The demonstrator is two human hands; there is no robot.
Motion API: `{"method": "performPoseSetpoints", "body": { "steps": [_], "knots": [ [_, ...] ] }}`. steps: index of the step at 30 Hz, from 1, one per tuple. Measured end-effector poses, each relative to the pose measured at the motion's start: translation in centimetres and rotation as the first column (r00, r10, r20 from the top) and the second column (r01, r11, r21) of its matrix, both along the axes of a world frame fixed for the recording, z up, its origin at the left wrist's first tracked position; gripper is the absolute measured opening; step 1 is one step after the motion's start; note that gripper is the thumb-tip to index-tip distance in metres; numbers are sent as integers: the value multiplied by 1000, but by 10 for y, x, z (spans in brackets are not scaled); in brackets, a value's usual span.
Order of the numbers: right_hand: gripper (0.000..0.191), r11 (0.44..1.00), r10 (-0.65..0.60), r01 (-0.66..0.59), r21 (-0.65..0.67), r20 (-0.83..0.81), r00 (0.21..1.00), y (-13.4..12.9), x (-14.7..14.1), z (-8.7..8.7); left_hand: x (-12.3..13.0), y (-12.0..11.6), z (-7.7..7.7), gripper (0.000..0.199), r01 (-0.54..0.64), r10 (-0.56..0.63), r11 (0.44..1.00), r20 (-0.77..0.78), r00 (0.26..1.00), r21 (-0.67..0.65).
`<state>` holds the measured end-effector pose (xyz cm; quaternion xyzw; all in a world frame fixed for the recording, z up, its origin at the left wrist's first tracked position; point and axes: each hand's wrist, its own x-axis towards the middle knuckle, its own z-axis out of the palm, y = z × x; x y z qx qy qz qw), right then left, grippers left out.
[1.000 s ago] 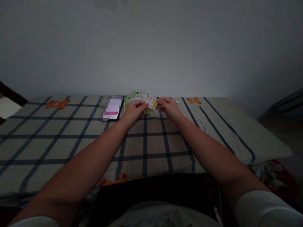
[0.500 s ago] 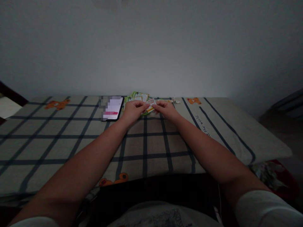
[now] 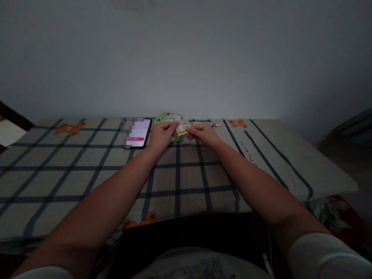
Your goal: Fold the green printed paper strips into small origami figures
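One small printed packet, white with a yellow band, pinched at its left side by thumb and fingers of left hand and at its right by those of right hand. Located near the far edge of checked cloth, with green packets partly behind, lit phone to the left, crumpled scraps to the right.

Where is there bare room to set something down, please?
Bare cloth lies between the phone and the left bear print, right of the printed lettering, and between the forearms. It is crowded near the wall, where the left hand, right hand, held packet and green packets bunch beside the phone.
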<state>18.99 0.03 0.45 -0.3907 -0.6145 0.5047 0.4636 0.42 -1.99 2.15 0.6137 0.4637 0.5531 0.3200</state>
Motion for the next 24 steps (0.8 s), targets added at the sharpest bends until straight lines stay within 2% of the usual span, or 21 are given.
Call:
{"method": "performPoseSetpoints", "body": {
  "steps": [3, 8, 11, 16, 19, 24],
  "knots": [
    [42, 998, -34, 33, 51, 33, 999, -4, -1, 5, 1, 1, -2, 42, 7, -7, 1000, 50, 999, 0],
    [43, 999, -5, 4, 50, 28, 1000, -5, 1, 6, -1, 8, -9, 47, 107, -91, 990, 163, 982, -96],
    [42, 997, 6, -9, 72, 45, 999, -3, 1, 2, -3, 8, -9, 44, 146, -128, 980, 128, 983, -135],
    [43, 992, 23, -34, 120, 91, 996, -2, 1, -2, -3, 2, -3, 35, 143, -143, 987, 4, 990, -67],
    [44, 981, -5, -26, 192, 160, 987, -4, 2, 0, -2, 2, -4, 35, 142, -143, 988, -19, 990, -59],
    [47, 972, -80, 33, 232, 198, 977, -8, 3, 7, 1, 6, -10, 41, 147, -131, 984, 155, 979, -97]
  ]
}}
